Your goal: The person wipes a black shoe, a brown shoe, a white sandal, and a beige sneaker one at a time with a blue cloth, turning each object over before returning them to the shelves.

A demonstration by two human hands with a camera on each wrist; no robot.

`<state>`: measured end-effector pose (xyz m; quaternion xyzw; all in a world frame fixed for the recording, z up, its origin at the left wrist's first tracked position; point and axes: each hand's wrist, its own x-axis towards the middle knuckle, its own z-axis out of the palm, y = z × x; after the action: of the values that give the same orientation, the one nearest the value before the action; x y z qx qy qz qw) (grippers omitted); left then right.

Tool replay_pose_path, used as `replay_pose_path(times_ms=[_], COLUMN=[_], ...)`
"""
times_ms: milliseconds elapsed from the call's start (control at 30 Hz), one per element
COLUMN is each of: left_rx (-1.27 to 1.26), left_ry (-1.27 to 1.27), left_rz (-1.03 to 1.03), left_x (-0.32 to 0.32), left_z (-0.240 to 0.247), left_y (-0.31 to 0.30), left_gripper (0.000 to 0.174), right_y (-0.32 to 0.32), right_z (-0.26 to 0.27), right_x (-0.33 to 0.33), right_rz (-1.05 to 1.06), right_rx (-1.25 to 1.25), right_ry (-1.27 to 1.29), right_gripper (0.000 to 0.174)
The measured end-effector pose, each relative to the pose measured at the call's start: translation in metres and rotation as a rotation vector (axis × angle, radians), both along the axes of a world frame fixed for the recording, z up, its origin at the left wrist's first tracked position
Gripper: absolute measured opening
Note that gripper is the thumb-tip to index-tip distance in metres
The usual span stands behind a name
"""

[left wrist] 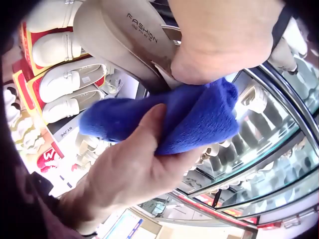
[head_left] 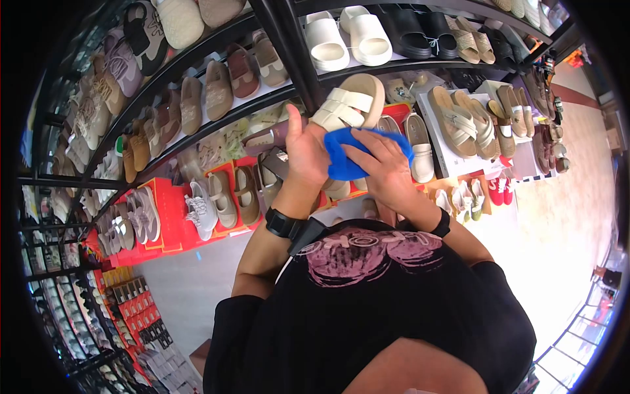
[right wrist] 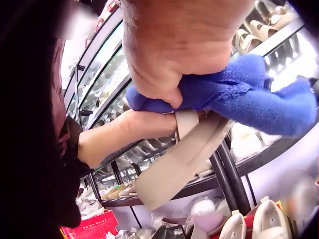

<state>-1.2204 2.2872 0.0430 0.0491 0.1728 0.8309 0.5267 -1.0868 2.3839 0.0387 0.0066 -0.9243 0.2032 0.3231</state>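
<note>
A cream sandal with crossed straps (head_left: 351, 105) is held up by my left hand (head_left: 307, 154), its thumb sticking up and its fingers largely hidden by sandal and cloth. My right hand (head_left: 387, 167) grips a blue cloth (head_left: 341, 154) against the heel end of the sandal. In the left wrist view, the insole (left wrist: 132, 30) shows printed lettering, and the right hand (left wrist: 129, 167) pinches the bunched cloth (left wrist: 199, 117) beside it. The right wrist view has the cloth (right wrist: 244, 94) draped over the sandal (right wrist: 174, 169), with the left hand (right wrist: 132, 130) at its strap.
Shelves with a black frame (head_left: 282, 49) carry rows of shoes in front and to the left. White slides (head_left: 364, 39) stand on the upper shelf, and strappy sandals (head_left: 456, 125) rest on a box at the right. Red boxes (head_left: 167, 217) line the lower shelf.
</note>
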Motion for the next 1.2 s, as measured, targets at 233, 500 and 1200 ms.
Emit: replay_pose_path(times_ms=[233,500,1200], left_rx=[0.095,0.188,0.105], left_ry=[-0.111,-0.181,-0.107], left_rz=[0.181,0.042,0.094], left_x=[-0.004,0.007,0.013], left_z=[0.009,-0.007,0.009], left_y=[-0.013,0.004,-0.017], left_gripper=[0.051,0.045,0.041], right_y=[0.03,0.037,0.049], right_z=[-0.002,0.029,-0.052], right_x=[0.008,-0.03,0.011], right_rz=[-0.078,-0.177,-0.074], right_rx=[-0.955,-0.118,-1.952], right_ry=[-0.105,0.278,-0.46], right_gripper=[0.037,0.051,0.027])
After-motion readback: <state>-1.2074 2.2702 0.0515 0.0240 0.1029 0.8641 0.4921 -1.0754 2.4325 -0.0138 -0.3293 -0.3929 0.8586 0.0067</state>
